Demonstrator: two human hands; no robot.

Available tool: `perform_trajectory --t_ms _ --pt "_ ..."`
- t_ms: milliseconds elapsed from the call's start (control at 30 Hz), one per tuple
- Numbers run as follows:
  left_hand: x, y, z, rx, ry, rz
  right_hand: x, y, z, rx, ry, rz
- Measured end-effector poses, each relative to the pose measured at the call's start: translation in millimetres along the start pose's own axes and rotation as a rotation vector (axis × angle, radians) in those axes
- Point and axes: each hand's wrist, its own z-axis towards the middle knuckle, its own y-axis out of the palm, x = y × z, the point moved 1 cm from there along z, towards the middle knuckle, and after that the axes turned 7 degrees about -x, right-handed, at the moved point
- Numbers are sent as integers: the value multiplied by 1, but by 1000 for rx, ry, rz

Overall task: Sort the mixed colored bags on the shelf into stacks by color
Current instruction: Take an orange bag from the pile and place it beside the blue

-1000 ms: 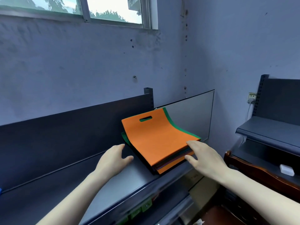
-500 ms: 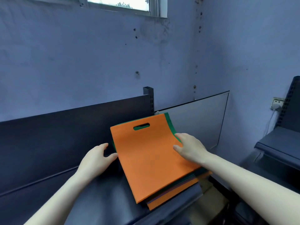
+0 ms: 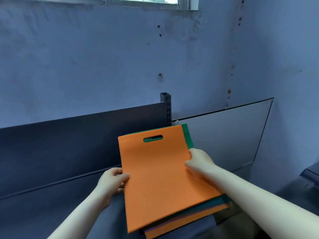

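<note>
L hand (image 3: 112, 182): thumb on top, fingers curled under left long edge of flat orange non-woven bag w/ die-cut handle (image 3: 160, 169); R hand (image 3: 200, 161) pinches opposite edge; both equally near. Bag's long axis runs away from person, handle end far; it lies topmost on mixed-colour bag stack (image 3: 198, 214), green bag (image 3: 187, 135) directly beneath, on dark grey metal shelf (image 3: 51, 204). Bags flat, appear empty; lift looks imminent.
</note>
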Motion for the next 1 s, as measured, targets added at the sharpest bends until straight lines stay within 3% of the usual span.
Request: perform_trajectory --t_ms 267,433,633,767,1000 --pt "-3 -9 -7 194 -80 -8 6 3 -4 -65 -44 136" --pt "-9 -2 -15 132 -141 -99 -2 8 -9 -92 -71 160" --pt "-6 -4 -33 304 -33 -180 -5 6 -17 -178 -73 425" --pt "-7 -16 -51 390 3 -264 -17 5 -30 -328 -83 595" --pt "-28 -28 -91 384 -80 -413 -45 21 -39 -202 -231 674"
